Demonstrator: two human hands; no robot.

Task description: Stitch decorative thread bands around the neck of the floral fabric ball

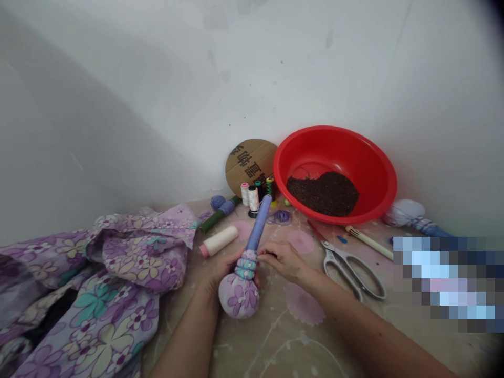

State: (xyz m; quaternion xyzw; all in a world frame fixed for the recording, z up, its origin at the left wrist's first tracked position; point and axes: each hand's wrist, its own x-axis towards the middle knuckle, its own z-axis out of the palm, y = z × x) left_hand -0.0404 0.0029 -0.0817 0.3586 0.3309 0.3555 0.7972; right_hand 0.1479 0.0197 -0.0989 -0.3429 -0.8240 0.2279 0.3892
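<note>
A ball-headed stick [239, 297] lies across my left hand, its round head covered in purple floral cloth and facing me. The cloth is gathered and bound at the neck, and the handle [260, 223] is wrapped in blue-violet cord, pointing away. My left hand [224, 270] is closed around the neck from below, with its fingers partly hidden behind it. At the right side of the neck my right hand [281, 258] is closed in a pinch; whatever sits between its fingertips is too small to make out.
Floral cloth [114, 315] is heaped at left. Beyond the hands are a white thread cone [220, 241], a green stick [216, 218], several thread spools [253, 199] and a cardboard disc [248, 163]. A red basin [378, 168] holds dark grains; scissors [334, 257] lie at right.
</note>
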